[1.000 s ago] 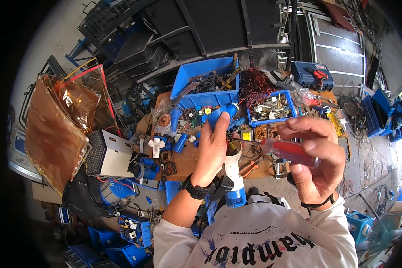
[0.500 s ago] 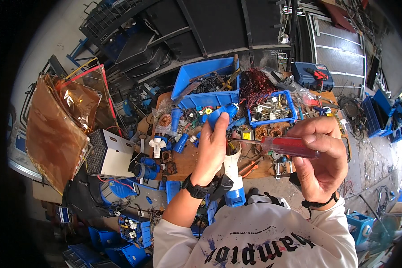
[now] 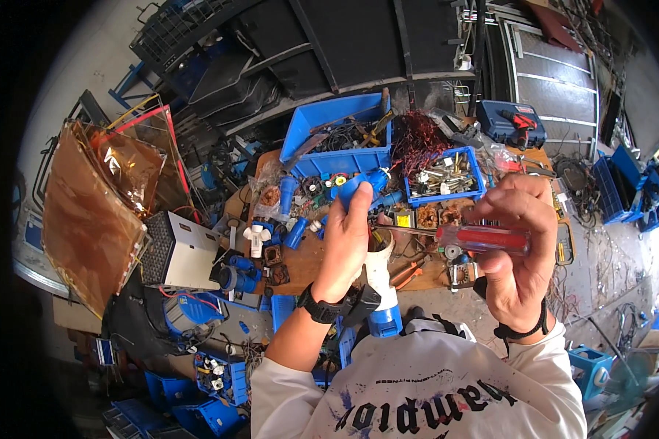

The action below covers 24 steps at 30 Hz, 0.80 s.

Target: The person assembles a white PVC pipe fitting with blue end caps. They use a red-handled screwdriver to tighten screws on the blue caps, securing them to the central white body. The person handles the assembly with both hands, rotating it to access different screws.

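Note:
My left hand is raised over the workbench and closed around a blue plastic connector part that sticks out above the fingers. My right hand grips a screwdriver with a clear red handle; its thin metal shaft points left and reaches the left hand's palm side. Below the hands a white and blue plug body stands near my chest.
The wooden workbench is crowded with small blue parts, copper coils and tools. Behind stand a large blue bin with cables, a small blue tray of metal parts and a blue drill case. A white box sits left.
My right hand has shifted slightly right and down with the screwdriver, and the shaft now points at my left hand. The left hand has stayed nearly still.

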Motion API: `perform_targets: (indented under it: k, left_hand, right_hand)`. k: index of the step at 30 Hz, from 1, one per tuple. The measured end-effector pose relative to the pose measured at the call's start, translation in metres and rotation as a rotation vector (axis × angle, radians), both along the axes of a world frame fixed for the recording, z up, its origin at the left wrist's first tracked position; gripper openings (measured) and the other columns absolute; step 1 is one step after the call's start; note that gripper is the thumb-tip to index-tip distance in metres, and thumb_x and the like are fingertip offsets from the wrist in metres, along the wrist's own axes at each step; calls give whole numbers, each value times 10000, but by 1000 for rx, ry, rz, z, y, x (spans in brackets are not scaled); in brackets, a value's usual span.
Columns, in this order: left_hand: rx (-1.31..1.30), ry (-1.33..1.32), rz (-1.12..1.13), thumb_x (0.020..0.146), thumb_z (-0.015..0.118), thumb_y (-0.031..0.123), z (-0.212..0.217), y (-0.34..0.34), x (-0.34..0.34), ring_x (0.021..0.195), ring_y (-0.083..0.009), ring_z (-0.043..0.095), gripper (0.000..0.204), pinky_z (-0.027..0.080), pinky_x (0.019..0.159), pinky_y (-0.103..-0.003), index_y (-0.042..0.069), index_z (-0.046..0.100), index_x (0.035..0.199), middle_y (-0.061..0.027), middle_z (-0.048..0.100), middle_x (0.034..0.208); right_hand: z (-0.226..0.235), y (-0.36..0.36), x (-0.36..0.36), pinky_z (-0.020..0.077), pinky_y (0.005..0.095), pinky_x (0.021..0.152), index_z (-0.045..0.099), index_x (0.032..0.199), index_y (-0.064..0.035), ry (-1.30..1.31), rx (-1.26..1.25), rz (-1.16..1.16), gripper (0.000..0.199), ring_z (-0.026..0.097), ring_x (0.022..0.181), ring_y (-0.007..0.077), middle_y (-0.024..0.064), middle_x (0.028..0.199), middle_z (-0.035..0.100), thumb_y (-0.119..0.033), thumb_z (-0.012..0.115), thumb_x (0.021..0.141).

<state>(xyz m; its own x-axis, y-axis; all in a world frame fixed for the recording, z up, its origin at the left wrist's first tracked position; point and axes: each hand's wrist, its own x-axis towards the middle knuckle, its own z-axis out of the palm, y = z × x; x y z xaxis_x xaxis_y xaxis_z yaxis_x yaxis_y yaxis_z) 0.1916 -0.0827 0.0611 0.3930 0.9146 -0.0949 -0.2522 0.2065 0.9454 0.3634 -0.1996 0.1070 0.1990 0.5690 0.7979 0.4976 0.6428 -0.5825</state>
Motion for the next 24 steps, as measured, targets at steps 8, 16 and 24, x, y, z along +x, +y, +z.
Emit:
perform_targets:
  k: [8, 16, 24]
  left_hand:
    - [19, -17, 43, 988, 535, 293, 0, -4, 1, 734, -61, 582, 272, 515, 593, -212, 48, 568, 1102, 9, 581, 951]
    - [23, -17, 83, 982, 550, 288, -6, -3, 1, 699, -61, 575, 262, 500, 577, -194, 51, 568, 1090, 13, 567, 941]
    - [52, 21, 56, 973, 527, 376, -7, -2, 1, 663, -151, 624, 378, 573, 557, -307, 32, 552, 1127, -79, 624, 975]
  right_hand:
    - [-7, -3, -2, 479, 267, 670, 463, 1046, -22, 76, -18, 30, 485, 563, 753, 173, 98, 900, 551, -106, 825, 734]
    - [-10, -8, -5, 527, 314, 795, 491, 1053, -20, 225, -22, 308, 485, 610, 923, 222, 200, 1048, 585, -21, 827, 703]
    - [-9, -1, -5, 513, 361, 862, 524, 1189, -10, 54, 97, 245, 402, 613, 1021, 278, 195, 1063, 603, 74, 651, 817]
